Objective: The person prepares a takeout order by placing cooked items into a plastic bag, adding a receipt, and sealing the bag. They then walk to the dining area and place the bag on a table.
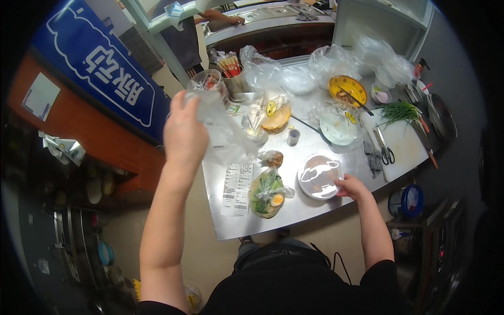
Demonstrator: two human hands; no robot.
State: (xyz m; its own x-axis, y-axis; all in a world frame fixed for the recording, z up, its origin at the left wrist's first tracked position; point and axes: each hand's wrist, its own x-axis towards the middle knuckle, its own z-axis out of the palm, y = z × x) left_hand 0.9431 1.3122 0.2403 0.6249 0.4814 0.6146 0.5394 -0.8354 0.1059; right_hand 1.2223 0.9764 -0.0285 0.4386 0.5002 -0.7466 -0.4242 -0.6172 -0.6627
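Note:
My left hand [185, 128] is raised over the left part of the steel table [232, 230], gripping a thin translucent plastic bag [224, 130] that hangs down to the right. Near the table's front edge, my right hand [349, 186] holds the rim of a round lidded plastic container [321, 176]; its contents look pale brown through the lid. Between the hands lies a tied clear bag of leafy greens with half a boiled egg [267, 195]. A smaller knotted bag with brown food [274, 158] sits just behind it. Two printed receipts [237, 191] lie to the left.
Behind stand a roll of tape [293, 137], a yellow bowl [353, 87] with chopsticks, a metal canister of wrapped chopsticks [235, 84] and heaped plastic bags [295, 78]. To the right, a white cutting board [405, 157] bears scissors [385, 149], spring onions [399, 113] and a knife. A person's hand [236, 20] shows beyond.

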